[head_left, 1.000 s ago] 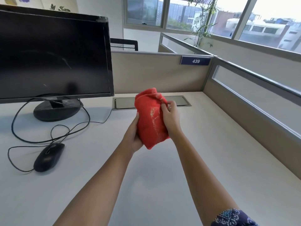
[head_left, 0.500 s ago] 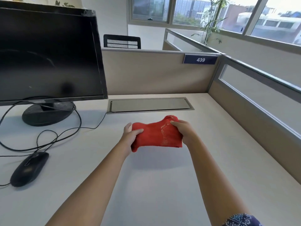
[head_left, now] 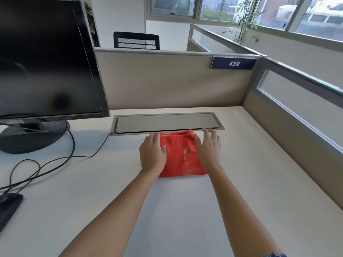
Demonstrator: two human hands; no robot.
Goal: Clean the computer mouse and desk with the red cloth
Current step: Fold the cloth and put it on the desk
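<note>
At the centre of the frame the folded red cloth (head_left: pixel 181 154) lies flat on the desk (head_left: pixel 250 191) just below the cable tray (head_left: pixel 167 122), with the left hand (head_left: pixel 153 153) and right hand (head_left: pixel 208 148) pressing it, fingers straight.

A red cloth (head_left: pixel 179 156), folded into a rough rectangle, lies flat mid-frame on the pale desk (head_left: pixel 250 173), and the black computer mouse (head_left: pixel 8 206) rests on that desk at the lower left edge, partly cut off.
</note>
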